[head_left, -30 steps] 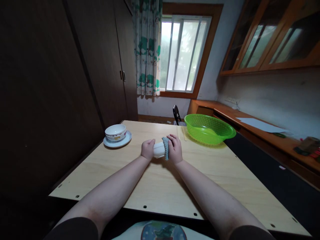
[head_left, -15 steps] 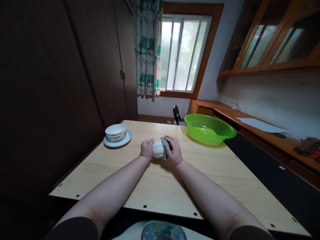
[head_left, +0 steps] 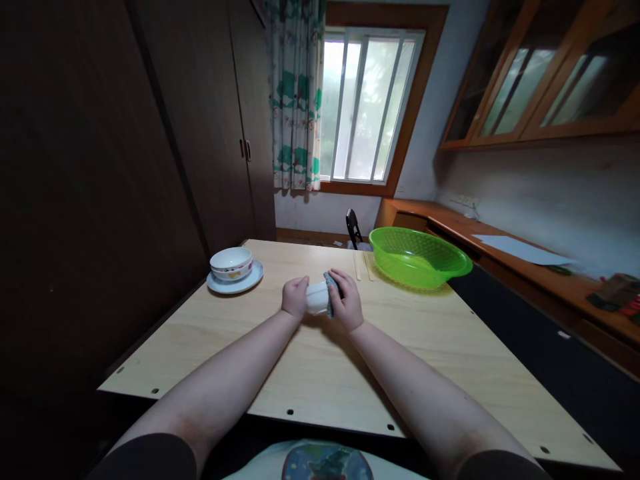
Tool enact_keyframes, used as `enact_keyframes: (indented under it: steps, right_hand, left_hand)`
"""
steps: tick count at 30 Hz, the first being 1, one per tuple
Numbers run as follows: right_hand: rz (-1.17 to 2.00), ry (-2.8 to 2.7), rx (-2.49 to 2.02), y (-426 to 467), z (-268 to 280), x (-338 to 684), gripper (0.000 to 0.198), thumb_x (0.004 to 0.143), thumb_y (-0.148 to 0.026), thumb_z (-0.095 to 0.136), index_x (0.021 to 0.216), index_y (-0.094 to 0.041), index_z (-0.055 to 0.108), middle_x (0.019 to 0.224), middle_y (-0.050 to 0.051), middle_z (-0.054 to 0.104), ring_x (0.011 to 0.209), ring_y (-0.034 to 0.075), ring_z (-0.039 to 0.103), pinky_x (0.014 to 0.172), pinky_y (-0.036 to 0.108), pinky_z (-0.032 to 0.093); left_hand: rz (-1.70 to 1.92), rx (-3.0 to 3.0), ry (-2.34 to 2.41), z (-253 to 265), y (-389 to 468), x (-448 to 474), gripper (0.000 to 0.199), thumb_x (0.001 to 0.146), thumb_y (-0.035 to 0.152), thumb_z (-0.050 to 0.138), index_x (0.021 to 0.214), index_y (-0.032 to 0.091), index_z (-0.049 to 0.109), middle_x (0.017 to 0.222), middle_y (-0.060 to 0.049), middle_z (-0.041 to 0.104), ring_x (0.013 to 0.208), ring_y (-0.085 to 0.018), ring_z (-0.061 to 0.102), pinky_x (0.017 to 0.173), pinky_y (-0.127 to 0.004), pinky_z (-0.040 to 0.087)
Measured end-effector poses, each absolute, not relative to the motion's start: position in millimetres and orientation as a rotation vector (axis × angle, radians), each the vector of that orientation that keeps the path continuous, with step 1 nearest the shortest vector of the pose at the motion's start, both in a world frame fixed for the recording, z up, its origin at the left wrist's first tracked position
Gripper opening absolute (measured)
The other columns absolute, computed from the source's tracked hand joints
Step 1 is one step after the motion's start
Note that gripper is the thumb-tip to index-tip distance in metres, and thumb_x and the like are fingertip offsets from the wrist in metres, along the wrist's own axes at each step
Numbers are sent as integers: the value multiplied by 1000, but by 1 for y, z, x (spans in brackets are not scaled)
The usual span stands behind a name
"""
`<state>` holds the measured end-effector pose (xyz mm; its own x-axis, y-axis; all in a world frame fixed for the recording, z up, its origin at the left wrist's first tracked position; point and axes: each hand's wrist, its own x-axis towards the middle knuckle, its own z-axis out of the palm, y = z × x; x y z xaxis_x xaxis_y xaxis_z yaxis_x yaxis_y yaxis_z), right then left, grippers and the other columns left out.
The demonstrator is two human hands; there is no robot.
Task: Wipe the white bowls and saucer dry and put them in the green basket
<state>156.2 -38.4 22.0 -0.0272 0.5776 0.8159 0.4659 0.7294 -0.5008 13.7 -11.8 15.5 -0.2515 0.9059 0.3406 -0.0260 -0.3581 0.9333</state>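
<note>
Above the middle of the table, my left hand point(head_left: 295, 297) is closed around one end of a white cup point(head_left: 317, 298), which lies tilted sideways between both hands. My right hand point(head_left: 347, 300) grips a grey-green cloth point(head_left: 331, 293) and presses it against the cup's other end. The fingers of the right hand curl over the cloth, and part of it is hidden beneath them. To the left, two stacked white bowls point(head_left: 231, 263) with a coloured pattern rest on a pale plate point(head_left: 256, 277).
A bright green plastic basket point(head_left: 420, 267) stands at the table's back right. Thin pale chopsticks point(head_left: 357, 265) lie beside it. The wooden table point(head_left: 210, 353) has a dark wardrobe point(head_left: 175, 133) along its left and an orange-brown desk point(head_left: 415, 211) to its right. A chair point(head_left: 353, 227) is behind it.
The cloth in my right hand has shifted slightly against the end of the cup. Both hands stay in nearly the same place, and the bowls, plate and basket have not moved.
</note>
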Motion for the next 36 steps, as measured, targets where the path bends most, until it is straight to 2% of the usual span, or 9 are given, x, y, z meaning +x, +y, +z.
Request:
enact_keyframes:
  steps: [9, 21, 27, 33, 36]
  right_hand:
    - [339, -1432, -969, -28, 16, 153, 34, 90, -36, 44, 115, -19, 59, 117, 10, 59, 112, 22, 52, 101, 43, 40]
    - [39, -1724, -871, -45, 25, 153, 35, 88, -29, 48, 122, -24, 55, 123, 9, 56, 117, 24, 49, 101, 48, 39]
    - [127, -1665, -877, -38, 22, 155, 33, 89, -30, 46, 120, -21, 56, 120, 9, 58, 116, 23, 50, 101, 44, 40]
    - [261, -1500, -901, -29, 19, 155, 31, 91, -34, 43, 113, -19, 59, 111, 10, 62, 105, 21, 56, 94, 41, 45]
    - [214, -1536, -892, -32, 21, 155, 31, 90, -34, 44, 114, -20, 59, 112, 10, 62, 105, 22, 56, 94, 42, 45]
  left_hand:
    - [1724, 1224, 1180, 15, -11, 14, 35, 70, 41, 52, 48, 20, 33, 48, 6, 27, 50, -9, 27, 47, -25, 22]
    - [1697, 1258, 1135, 18, -14, 15, 36, 71, 41, 52, 47, 21, 33, 47, 6, 27, 48, -9, 28, 46, -24, 23]
    - [1714, 1270, 1129, 16, -13, 15, 36, 71, 40, 51, 47, 21, 33, 47, 6, 27, 48, -9, 28, 46, -24, 23]
    - [1735, 1163, 1125, 14, -10, 16, 35, 69, 41, 52, 48, 21, 33, 48, 6, 27, 49, -9, 27, 46, -24, 23]
    - [1737, 1166, 1130, 15, -11, 16, 35, 69, 41, 52, 48, 21, 32, 47, 6, 27, 49, -9, 27, 46, -24, 23]
